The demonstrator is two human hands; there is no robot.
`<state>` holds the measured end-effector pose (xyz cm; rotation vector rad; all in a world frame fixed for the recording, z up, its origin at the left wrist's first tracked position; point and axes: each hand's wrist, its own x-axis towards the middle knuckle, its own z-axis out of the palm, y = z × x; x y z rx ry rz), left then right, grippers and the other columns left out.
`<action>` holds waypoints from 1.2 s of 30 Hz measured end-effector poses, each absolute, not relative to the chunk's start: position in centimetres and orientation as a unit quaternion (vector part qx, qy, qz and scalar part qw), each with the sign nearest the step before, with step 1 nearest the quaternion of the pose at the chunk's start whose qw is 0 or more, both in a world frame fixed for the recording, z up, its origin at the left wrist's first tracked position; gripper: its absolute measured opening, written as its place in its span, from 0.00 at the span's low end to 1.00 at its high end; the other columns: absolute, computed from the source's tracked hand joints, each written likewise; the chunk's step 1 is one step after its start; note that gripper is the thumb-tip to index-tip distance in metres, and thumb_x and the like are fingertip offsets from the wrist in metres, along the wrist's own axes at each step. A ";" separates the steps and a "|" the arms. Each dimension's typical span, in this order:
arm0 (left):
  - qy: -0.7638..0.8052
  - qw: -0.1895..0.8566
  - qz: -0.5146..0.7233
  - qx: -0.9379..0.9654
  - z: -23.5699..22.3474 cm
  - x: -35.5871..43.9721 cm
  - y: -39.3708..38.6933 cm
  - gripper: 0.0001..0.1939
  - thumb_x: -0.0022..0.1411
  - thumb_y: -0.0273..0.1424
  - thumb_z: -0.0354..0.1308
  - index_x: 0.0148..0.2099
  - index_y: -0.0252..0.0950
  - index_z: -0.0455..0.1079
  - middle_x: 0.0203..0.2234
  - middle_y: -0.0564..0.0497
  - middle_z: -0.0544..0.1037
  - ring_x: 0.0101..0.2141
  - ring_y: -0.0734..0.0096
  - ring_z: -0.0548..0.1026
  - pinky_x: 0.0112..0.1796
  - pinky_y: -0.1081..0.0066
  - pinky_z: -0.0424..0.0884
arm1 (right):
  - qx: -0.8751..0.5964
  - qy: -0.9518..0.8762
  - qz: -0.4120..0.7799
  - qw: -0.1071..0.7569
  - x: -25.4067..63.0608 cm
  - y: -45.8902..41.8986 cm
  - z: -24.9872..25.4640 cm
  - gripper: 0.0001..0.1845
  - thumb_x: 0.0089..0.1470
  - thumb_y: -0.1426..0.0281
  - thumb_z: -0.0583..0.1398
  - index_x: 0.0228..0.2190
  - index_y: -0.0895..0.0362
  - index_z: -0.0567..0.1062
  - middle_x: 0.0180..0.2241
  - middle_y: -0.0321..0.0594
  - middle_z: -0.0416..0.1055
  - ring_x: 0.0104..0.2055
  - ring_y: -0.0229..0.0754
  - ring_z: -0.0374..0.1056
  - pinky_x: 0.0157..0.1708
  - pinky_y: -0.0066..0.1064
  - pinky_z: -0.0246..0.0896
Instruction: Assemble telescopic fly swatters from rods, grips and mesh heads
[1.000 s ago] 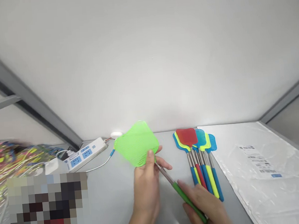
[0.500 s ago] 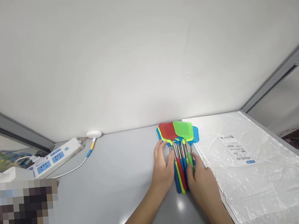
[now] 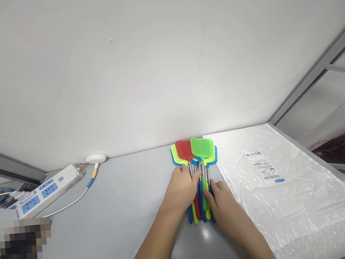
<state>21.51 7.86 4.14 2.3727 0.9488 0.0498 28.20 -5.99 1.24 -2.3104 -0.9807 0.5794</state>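
Observation:
A bundle of fly swatters lies on the grey table with heads toward the wall. On top are a red fly swatter (image 3: 184, 150) and a green fly swatter (image 3: 202, 147), with yellow and blue mesh heads fanned out beneath them. Metal shafts run down to coloured handles. My left hand (image 3: 180, 188) grips the bundle from the left, its thumb across the shafts and its fingers partly hidden. From the right, my right hand (image 3: 224, 205) closes on the handles, thumb by the green one.
Right of the swatters lies a white plastic mailer (image 3: 238, 160) with a printed label. At the left are a power strip (image 3: 51, 190), a white oval device (image 3: 95, 158) and its cable. The white wall (image 3: 144, 87) rises behind the table.
My left hand has moved further over the shafts, its thumb now lying across them. My right hand has shifted lower along the handles, and the green swatter's handle shows more. The view has shifted slightly.

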 end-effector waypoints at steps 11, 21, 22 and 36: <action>0.315 0.167 0.010 0.934 3.6 15.0 12.5 0.35 0.46 0.38 0.65 0.56 0.32 0.62 0.50 0.35 0.68 0.51 0.44 0.64 0.46 0.53 0.64 | -0.693 -0.611 0.328 0.196 20.9 -1.4 4.7 0.22 0.62 0.65 0.47 0.53 0.60 0.68 0.54 0.53 0.65 0.52 0.50 0.66 0.47 0.38 0.61; 0.176 0.131 0.075 0.973 2.7 4.3 12.2 0.43 0.46 0.43 0.66 0.62 0.38 0.57 0.53 0.44 0.69 0.52 0.51 0.64 0.54 0.58 0.58 | -0.650 -0.751 0.103 0.052 21.5 2.1 3.9 0.51 0.40 0.59 0.62 0.63 0.61 0.53 0.62 0.53 0.53 0.64 0.58 0.45 0.60 0.50 0.38; 0.176 0.118 0.079 0.974 2.5 3.8 12.0 0.43 0.48 0.45 0.65 0.62 0.37 0.57 0.53 0.43 0.69 0.52 0.51 0.64 0.54 0.57 0.57 | -0.629 -0.769 0.112 0.042 21.5 2.6 3.5 0.52 0.40 0.59 0.62 0.63 0.61 0.50 0.62 0.52 0.53 0.64 0.57 0.44 0.61 0.49 0.35; 0.271 0.022 0.088 0.958 1.3 5.4 19.1 0.31 0.56 0.56 0.55 0.51 0.38 0.66 0.43 0.44 0.73 0.45 0.56 0.69 0.45 0.60 0.61 | -0.552 -0.832 0.041 0.044 23.6 12.3 2.6 0.23 0.46 0.65 0.57 0.47 0.56 0.67 0.42 0.45 0.65 0.46 0.51 0.60 0.52 0.43 0.52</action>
